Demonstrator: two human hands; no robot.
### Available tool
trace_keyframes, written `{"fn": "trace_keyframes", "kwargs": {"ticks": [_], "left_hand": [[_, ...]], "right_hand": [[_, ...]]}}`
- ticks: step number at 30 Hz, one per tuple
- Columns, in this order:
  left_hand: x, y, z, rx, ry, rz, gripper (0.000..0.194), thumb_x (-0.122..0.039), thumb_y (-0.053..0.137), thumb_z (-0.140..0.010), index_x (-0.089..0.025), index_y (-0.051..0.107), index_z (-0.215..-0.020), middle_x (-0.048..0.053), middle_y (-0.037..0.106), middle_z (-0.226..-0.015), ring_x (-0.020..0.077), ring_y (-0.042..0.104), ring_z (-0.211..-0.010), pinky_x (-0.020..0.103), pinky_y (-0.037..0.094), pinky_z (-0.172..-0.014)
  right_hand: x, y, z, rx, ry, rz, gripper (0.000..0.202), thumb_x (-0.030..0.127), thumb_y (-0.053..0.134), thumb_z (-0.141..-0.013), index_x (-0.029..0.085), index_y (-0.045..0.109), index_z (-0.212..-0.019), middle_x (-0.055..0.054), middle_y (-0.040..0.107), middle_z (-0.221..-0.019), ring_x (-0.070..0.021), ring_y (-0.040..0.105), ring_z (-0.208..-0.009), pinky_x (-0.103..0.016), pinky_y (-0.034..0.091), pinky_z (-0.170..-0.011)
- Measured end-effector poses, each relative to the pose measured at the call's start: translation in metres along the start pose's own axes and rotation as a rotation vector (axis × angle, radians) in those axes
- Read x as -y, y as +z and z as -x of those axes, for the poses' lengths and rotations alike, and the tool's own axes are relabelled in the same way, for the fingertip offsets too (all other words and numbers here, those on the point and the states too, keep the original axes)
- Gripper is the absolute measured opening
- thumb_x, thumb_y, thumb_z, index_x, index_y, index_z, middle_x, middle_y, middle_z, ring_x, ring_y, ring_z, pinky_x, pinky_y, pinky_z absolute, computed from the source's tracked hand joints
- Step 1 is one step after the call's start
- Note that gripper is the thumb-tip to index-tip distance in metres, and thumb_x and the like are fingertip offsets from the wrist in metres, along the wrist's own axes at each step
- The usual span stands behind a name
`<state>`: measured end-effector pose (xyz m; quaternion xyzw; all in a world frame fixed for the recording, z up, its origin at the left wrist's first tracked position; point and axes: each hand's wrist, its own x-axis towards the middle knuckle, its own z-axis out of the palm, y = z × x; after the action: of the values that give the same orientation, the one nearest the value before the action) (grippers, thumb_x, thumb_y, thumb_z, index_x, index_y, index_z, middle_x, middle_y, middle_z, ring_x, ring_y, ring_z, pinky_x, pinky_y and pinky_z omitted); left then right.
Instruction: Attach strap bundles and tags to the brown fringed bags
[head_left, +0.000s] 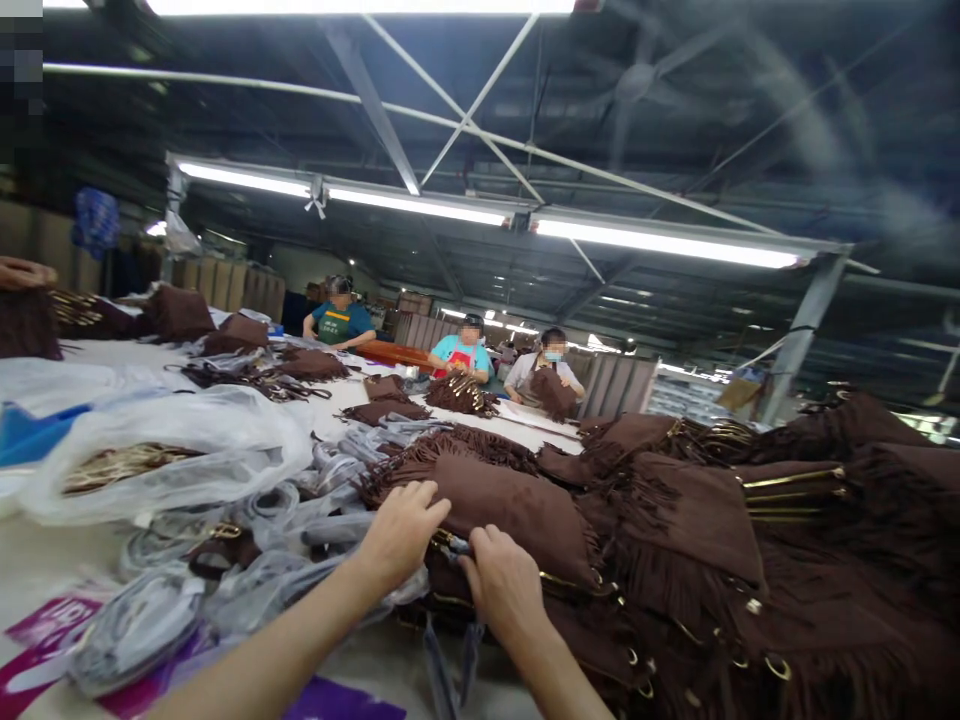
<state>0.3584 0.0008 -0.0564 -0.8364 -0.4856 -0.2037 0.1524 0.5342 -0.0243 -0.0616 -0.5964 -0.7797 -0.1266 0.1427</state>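
Observation:
A dark brown fringed bag (510,500) lies on a heap of similar bags in front of me, its gold zip edge toward me. My left hand (401,530) is closed on the bag's left front corner, fingers curled over the brown material. Close beside it, my right hand (504,582) grips the zipped edge with bent fingers. Between the hands, a small grey plastic-wrapped piece (454,544) shows at the edge; whether the right fingertips also pinch it is unclear. Grey wrapped strap ends (450,660) hang below the right hand.
Coiled grey straps in plastic (139,625) and a clear bag of metal fittings (255,450) lie left. Stacked fringed bags (690,510) fill the right. Across the white table (319,405), several co-workers handle brown bags; another person's hand (26,273) shows far left.

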Motion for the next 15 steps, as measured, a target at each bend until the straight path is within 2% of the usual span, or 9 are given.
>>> {"fn": "trace_keyframes", "kwargs": {"ticks": [2, 5, 8, 11, 13, 15], "left_hand": [[0.000, 0.016, -0.011, 0.038, 0.053, -0.007, 0.020, -0.011, 0.048, -0.092, -0.019, 0.063, -0.102, 0.011, 0.059, -0.118, 0.0267, 0.055, -0.108, 0.038, 0.049, -0.087], [0.004, 0.031, -0.021, 0.070, 0.110, -0.005, 0.014, -0.013, 0.049, -0.094, -0.019, 0.062, -0.094, 0.009, 0.062, -0.108, 0.0242, 0.056, -0.102, 0.034, 0.051, -0.083], [0.007, 0.032, -0.024, 0.059, 0.138, -0.009, 0.012, -0.012, 0.049, -0.094, -0.017, 0.060, -0.093, 0.008, 0.062, -0.104, 0.0234, 0.056, -0.097, 0.034, 0.051, -0.081], [0.004, 0.028, -0.022, 0.016, 0.121, -0.032, 0.011, -0.010, 0.048, -0.093, -0.016, 0.058, -0.095, 0.009, 0.061, -0.103, 0.0246, 0.056, -0.096, 0.036, 0.052, -0.079], [0.002, 0.027, -0.017, -0.001, 0.123, -0.053, 0.009, -0.014, 0.049, -0.094, -0.017, 0.057, -0.095, 0.008, 0.061, -0.103, 0.0240, 0.056, -0.095, 0.035, 0.053, -0.077], [0.002, 0.028, -0.011, -0.008, 0.137, -0.075, 0.008, -0.019, 0.049, -0.096, -0.019, 0.057, -0.095, 0.006, 0.061, -0.102, 0.0224, 0.056, -0.094, 0.033, 0.053, -0.074]], "right_hand": [[0.006, 0.010, -0.001, 0.003, 0.034, -0.008, 0.008, 0.019, 0.063, -0.090, 0.017, 0.066, -0.097, -0.009, 0.069, -0.099, -0.0260, 0.067, -0.093, -0.029, 0.045, -0.072], [0.005, 0.013, -0.002, 0.022, 0.073, -0.041, 0.013, 0.030, 0.059, -0.095, 0.020, 0.066, -0.097, -0.006, 0.072, -0.095, -0.0227, 0.069, -0.090, -0.027, 0.045, -0.070], [0.003, 0.008, -0.009, 0.035, 0.093, -0.061, 0.022, 0.037, 0.053, -0.098, 0.022, 0.068, -0.091, -0.004, 0.073, -0.092, -0.0227, 0.070, -0.091, -0.027, 0.045, -0.069], [0.002, 0.005, -0.013, 0.047, 0.066, -0.075, 0.017, 0.030, 0.055, -0.097, 0.022, 0.068, -0.090, -0.006, 0.074, -0.094, -0.0244, 0.070, -0.092, -0.028, 0.045, -0.069], [-0.007, 0.006, -0.005, 0.062, 0.036, -0.095, 0.026, 0.024, 0.047, -0.101, 0.021, 0.068, -0.085, -0.006, 0.074, -0.087, -0.0241, 0.071, -0.086, -0.029, 0.046, -0.065], [-0.028, 0.011, 0.008, 0.069, 0.006, -0.125, 0.027, 0.022, 0.047, -0.100, 0.022, 0.068, -0.082, -0.005, 0.073, -0.077, -0.0239, 0.071, -0.077, -0.029, 0.046, -0.060]]}}
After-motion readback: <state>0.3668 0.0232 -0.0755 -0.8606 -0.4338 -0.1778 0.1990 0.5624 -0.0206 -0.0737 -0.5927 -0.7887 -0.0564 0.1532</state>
